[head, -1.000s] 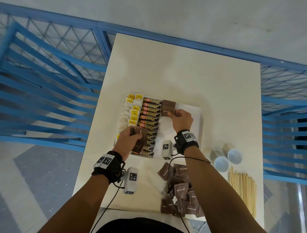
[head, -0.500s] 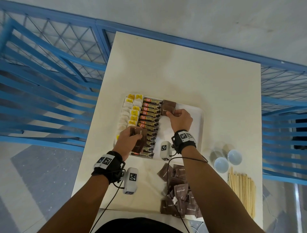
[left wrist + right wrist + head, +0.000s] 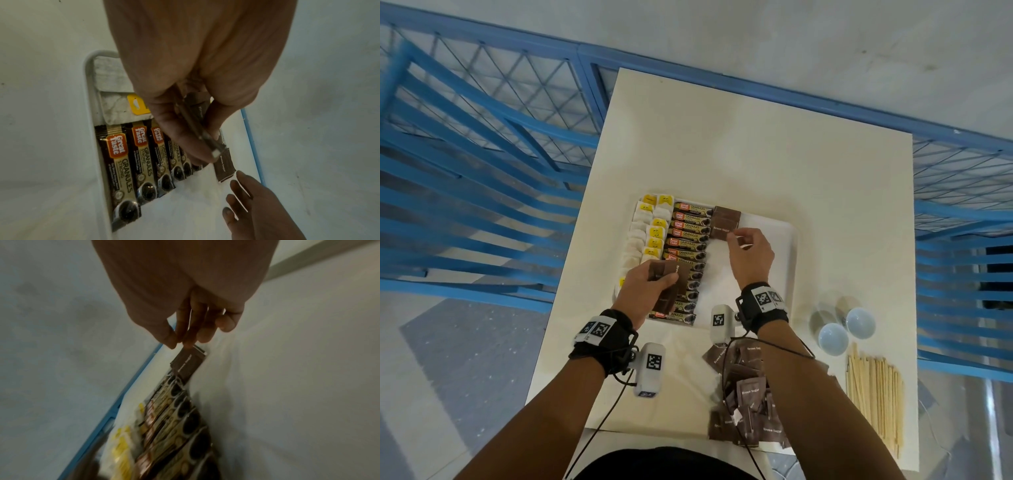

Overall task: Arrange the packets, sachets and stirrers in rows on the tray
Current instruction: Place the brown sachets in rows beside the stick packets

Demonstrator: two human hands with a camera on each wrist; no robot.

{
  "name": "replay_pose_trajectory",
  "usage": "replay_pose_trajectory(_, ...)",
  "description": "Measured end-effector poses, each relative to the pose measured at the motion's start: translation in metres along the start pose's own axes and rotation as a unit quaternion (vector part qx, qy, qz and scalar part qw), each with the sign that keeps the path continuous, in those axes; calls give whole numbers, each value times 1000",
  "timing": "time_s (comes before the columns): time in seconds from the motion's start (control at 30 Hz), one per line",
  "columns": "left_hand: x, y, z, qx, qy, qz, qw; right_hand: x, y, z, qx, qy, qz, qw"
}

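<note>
The right hand (image 3: 751, 255) hovers over the far half of the tray (image 3: 789, 246), thumb and forefinger drawn together at the near right corner of the last brown sugar sachet (image 3: 724, 229) laid down; whether they pinch it or merely touch it cannot be told. The left hand (image 3: 645, 291) is clamped on a small stack of brown sugar sachets (image 3: 671, 281), held above the near left part of the tray.

Completed, by the look of it: a double row of tea bags (image 3: 650, 233) along the tray's left edge, and beside it a full row of coffee granule sticks (image 3: 688, 246) running from far edge to near edge.

In progress: a third row, with a few sachets overlapping at the far edge, just beside the sticks.

Outstanding: the loose pile of sachets (image 3: 746, 394) at the tabletop's near edge, and the wooden stirrers (image 3: 875, 394) near its near right corner. The tray's right portion is bare.
</note>
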State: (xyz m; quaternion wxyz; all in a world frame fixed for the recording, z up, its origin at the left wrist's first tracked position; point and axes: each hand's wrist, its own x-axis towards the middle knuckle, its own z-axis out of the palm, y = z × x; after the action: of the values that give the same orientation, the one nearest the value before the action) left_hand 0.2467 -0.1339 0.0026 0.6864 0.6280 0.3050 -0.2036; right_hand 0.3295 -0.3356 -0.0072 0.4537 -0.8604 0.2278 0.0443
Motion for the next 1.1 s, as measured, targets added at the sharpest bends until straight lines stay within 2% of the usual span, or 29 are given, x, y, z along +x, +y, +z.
replay_pose_trajectory(0.07, -1, 0, 1, -3, 0, 9, 1000, -14, -1, 2, 8, -90, -37, 995)
replay_pose_trajectory(0.17, -3, 1, 4, -2, -8, 15, 1000, -30, 0, 6, 7, -245, -71, 967)
replay_pose_trajectory(0.23, -4, 1, 6, -1, -18, 19, 1000, -36, 1, 6, -6, -293, -90, 952)
replay_pose_trajectory(0.47, -12, 2, 11, 1, -29, 33, 999, -39, -2, -2, 26, -270, -112, 956)
replay_pose_trajectory(0.63, -17, 4, 14, -26, 3, 44, 999, -48, -4, -2, 74, -270, -24, 960)
replay_pose_trajectory(0.8, -22, 8, 16, -39, -5, 30, 999, -49, -3, -12, 73, -260, -66, 961)
replay_pose_trajectory(0.9, -21, 9, 15, 0, 2, 52, 999, -47, -6, -17, 53, -279, -93, 954)
replay_pose_trajectory(1.0, -21, 6, 15, 13, 13, 69, 997, -47, -7, -19, 37, -277, -94, 956)
replay_pose_trajectory(1.1, -23, 3, 17, 11, 28, 76, 997, -51, -6, -20, 34, -303, -69, 950)
